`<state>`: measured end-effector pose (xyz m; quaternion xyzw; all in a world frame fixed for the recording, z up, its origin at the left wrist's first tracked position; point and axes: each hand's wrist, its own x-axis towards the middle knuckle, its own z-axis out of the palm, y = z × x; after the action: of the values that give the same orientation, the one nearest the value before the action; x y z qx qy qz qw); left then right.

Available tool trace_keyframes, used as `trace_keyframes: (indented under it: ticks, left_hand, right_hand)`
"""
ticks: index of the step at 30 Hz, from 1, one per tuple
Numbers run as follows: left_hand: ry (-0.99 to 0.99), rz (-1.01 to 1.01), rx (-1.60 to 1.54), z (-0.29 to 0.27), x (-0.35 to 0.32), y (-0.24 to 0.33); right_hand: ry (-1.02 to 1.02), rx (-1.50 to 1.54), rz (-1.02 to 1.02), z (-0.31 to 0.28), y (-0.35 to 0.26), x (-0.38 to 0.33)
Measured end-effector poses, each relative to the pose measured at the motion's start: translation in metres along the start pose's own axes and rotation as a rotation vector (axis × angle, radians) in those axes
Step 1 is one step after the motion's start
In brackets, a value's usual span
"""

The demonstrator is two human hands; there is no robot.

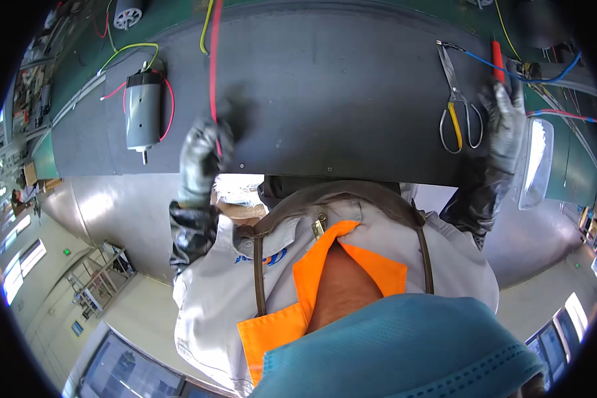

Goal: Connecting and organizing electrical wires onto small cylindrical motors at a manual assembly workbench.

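Okay, left hand [202, 149] pinches red strip [213, 66] near its near end — rest runs far from grip, right of motor [143, 111] — right hand [506, 123] grips red stick's [497, 60] near end.

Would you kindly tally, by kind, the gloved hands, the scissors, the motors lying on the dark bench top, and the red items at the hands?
Gloved hands: 2, left hand and right hand
Scissors: 1 pair
Motors: 1 grey motor
Red items: 2, red cord and red rod-like item
Total: 6
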<state>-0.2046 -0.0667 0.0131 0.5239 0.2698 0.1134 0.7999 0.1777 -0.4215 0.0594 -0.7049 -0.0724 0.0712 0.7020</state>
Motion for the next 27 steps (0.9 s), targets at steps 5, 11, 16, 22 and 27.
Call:
trace_keyframes:
  ticks: [5, 11, 16, 22, 27]
  left_hand:
    - [-0.203, -0.386, 0.301, 0.042, -0.061, -0.007]
    - [-0.265, 0.070, 0.116, 0.092, -0.018, 0.011]
    - [-0.085, 0.110, 0.086, 0.150, 0.041, 0.029]
    - [-0.160, 0.377, 0.092, 0.163, 0.054, 0.012]
    - [-0.120, 0.813, 0.512, 0.156, 0.059, 0.014]
  right_hand:
    - [-0.914, -0.502, 0.253, 0.061, -0.020, -0.013]
    - [-1.272, -0.179, -0.297, 0.119, 0.024, -0.073]
    - [-0.926, -0.061, -0.156, 0.106, -0.004, -0.094]
    - [-0.608, 0.022, -0.324, 0.122, 0.009, -0.109]
    - [-0.602, -0.088, -0.426, 0.123, 0.006, -0.114]
